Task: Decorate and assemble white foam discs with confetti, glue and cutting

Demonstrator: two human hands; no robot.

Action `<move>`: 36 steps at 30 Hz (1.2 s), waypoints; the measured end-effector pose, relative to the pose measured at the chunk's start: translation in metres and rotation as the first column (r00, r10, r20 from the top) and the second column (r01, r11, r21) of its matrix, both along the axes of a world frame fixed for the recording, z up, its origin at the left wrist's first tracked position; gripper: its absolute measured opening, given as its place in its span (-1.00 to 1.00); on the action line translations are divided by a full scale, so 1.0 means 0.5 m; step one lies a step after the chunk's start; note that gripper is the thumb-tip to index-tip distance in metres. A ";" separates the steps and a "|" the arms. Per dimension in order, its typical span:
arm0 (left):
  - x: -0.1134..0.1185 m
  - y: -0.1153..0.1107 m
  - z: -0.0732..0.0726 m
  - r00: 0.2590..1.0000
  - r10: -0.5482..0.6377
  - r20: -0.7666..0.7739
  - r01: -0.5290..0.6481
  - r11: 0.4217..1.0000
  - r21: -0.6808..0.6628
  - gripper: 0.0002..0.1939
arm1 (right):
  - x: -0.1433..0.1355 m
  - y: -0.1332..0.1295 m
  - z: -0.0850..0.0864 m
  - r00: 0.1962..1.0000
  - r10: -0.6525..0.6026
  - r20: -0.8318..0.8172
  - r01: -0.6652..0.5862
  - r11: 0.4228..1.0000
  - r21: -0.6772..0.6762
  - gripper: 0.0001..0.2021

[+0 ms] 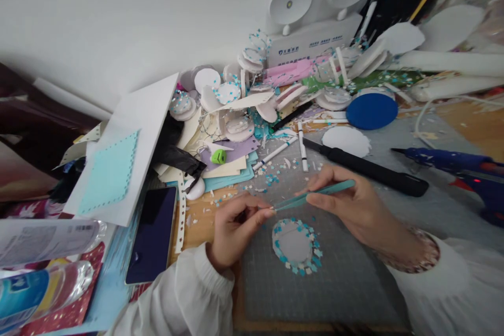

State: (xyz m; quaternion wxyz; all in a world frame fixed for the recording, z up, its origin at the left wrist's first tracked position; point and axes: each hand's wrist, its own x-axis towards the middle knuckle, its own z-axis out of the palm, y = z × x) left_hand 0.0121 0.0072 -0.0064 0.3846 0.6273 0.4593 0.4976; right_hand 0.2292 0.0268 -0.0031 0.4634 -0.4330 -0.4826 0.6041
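Pinched in my right hand (338, 199) is a pair of teal tweezers (331, 189), slanting down to the left. Their tips meet the fingertips of my left hand (244, 223), whose thumb and forefinger are pressed together. A tiny pale piece seems to show at that pinch, too small to make out. Just below the tweezers, a white paper disc (295, 245) lies flat on the grey cutting mat (283, 299). Small blue and white paper stars ring its edge. More loose stars (271, 179) are scattered beyond my hands.
A black craft knife (370, 169) lies behind my right hand, a blue glue gun (452, 163) at the right. A phone (153, 233) and plastic bottles (47, 289) are on the left. Heaped paper discs (230, 93), a blue round lid (372, 109) and a twin-lamp light (311, 39) line the back.
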 end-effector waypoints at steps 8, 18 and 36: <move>-0.001 0.001 0.001 0.997 -0.054 0.055 0.055 0.998 -0.010 -0.87 | -0.003 -0.002 0.002 0.999 -0.009 0.042 0.007 0.998 0.064 -0.81; -0.001 -0.002 0.000 0.997 -0.067 0.038 0.068 0.997 -0.045 -0.88 | -0.007 -0.005 0.010 0.996 -0.029 0.087 0.025 0.999 0.046 -0.76; -0.001 -0.007 0.001 0.996 -0.083 -0.025 0.079 0.990 -0.113 -0.80 | -0.006 -0.004 0.016 0.984 -0.066 0.166 0.050 0.994 0.095 -0.74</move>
